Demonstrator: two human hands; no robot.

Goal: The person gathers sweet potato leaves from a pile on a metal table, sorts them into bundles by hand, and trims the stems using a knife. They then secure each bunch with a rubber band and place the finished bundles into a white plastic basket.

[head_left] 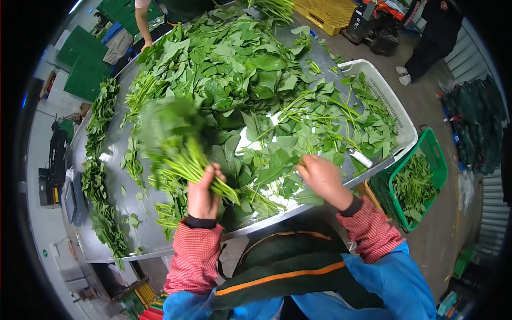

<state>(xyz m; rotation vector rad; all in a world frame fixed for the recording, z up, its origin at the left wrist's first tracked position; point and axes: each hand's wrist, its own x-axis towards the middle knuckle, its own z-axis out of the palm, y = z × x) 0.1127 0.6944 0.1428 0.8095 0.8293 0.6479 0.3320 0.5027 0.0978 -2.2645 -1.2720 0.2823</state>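
My left hand point(204, 192) is wrapped round the light green stems of a bunch of leafy greens point(186, 154). The leafy top of that bunch is blurred and points away from me, over the table. My right hand point(322, 178) is closed, thumb and fingers pinched at a leafy green stem point(282, 161) above the right part of the pile. A big heap of loose leafy greens point(229, 69) covers the middle and far part of the metal table point(120, 133). Bunches with aligned stems point(168, 210) lie beside my left hand.
A row of greens point(96, 186) lines the table's left side. At the right stand a white crate point(381, 85) and a green crate point(437, 176), both holding greens. A white-handled object point(361, 158) lies near the table edge. Another person's arm point(143, 24) reaches the far edge; someone stands at upper right.
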